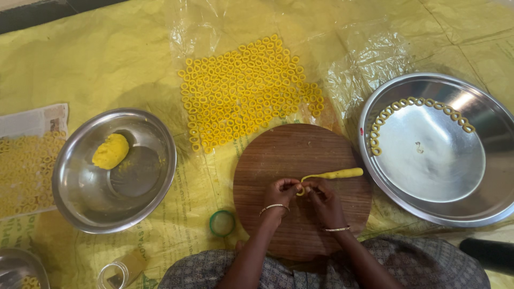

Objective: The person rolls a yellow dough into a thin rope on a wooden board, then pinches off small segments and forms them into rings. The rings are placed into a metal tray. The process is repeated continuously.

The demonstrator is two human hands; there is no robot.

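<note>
Seated at a round brown wooden board (300, 160), a person's left hand (279, 194) and right hand (323, 199) pinch together the near end of a thin yellow dough rope (334, 174), curling it; a neat ring likely needs a small, even loop and a firm seal. The rope's long axis runs left-right, its thicker free end pointing right toward the wide steel plate (482, 208); beyond lie massed yellow dough rings (246, 91).

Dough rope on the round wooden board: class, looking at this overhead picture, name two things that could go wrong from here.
1. The dough rope is thin where the left hand and right hand pinch it, so it may tear unevenly.
2. The finished rings lie packed and touching on the plastic sheet; they could stick together or deform. The rings along the steel plate rim also touch.
</note>
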